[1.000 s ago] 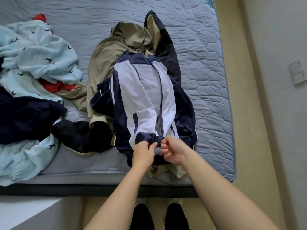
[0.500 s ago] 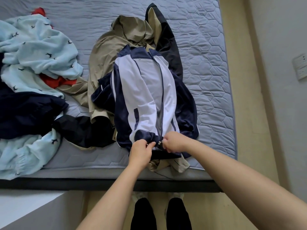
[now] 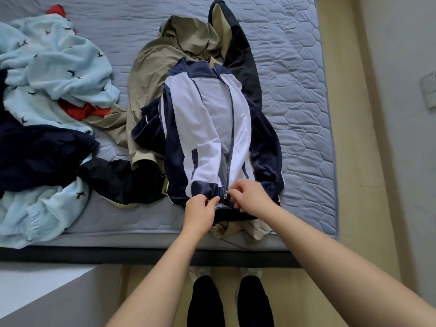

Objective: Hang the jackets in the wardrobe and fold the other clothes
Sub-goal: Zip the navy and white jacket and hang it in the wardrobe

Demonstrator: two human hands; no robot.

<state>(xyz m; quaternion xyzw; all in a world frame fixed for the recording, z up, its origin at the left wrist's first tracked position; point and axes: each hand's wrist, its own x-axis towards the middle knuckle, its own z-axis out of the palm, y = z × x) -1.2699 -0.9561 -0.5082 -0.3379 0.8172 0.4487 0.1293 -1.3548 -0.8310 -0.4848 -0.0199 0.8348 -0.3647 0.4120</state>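
Head view: the navy-and-white track jacket (image 3: 210, 128) lies front up on the near half of the mattress (image 3: 297, 86), collar pointing away and hem toward the person. Its front is open, with the zip slider (image 3: 225, 194) at the very bottom of the teeth. The left hand (image 3: 200, 210) pinches the navy hem band just left of the slider between thumb and curled fingers. The right hand (image 3: 250, 197) has its fingers curled round the hem on the other side, with the fingertips right at the slider. The two hands are almost touching.

Under the track jacket lies a khaki jacket with black sleeves (image 3: 151, 90), spreading out to its left and beyond its collar; a khaki edge hangs over the mattress side below the hands. Farther left lies a pale blue fleece garment with small dark bird prints (image 3: 59, 72), with a red garment (image 3: 81, 110) tucked in its folds and a dark navy garment (image 3: 37, 156) lying across it. The person's legs in black trousers (image 3: 230, 303) stand on the pale floor at the bedside, and a wall socket plate (image 3: 429, 89) shows at the far right
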